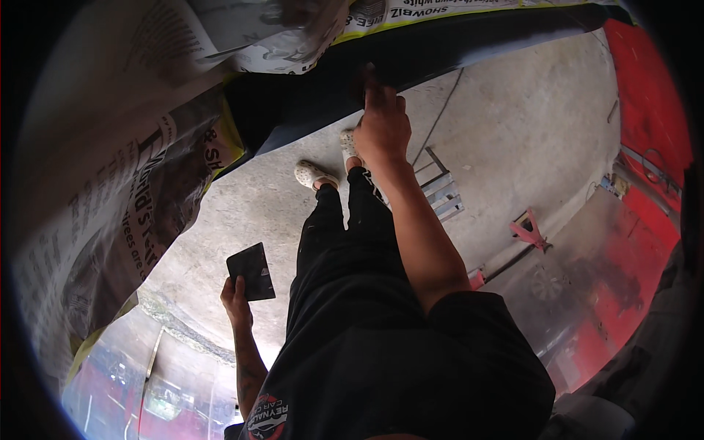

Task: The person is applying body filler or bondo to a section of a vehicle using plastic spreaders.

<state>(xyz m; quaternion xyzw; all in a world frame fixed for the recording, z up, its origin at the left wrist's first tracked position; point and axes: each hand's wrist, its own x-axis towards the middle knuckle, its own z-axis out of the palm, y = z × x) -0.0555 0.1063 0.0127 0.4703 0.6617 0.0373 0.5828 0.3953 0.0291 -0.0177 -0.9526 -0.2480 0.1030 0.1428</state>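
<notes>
My left hand (236,299) hangs low at my left side, its thumb and fingers closed on a thin black square sheet (251,273) with a few pale marks along one edge. Ahead of me, my right hand (383,126) reaches up to a glossy black panel (301,99). Its fingers are bent and lie against the dark surface. Shadow hides the fingertips, so whatever they hold, if anything, cannot be made out. Printed newspaper (147,198) covers the areas beside the panel, with yellow tape (233,139) along its border.
Below the panel lies a concrete floor (528,117), with my pale clogs (312,174) on it. A slatted stand (442,192) and a pink-red metal stand (529,231) are to the right. Beyond them is a large red surface (645,95). A dark line (444,110) crosses the floor.
</notes>
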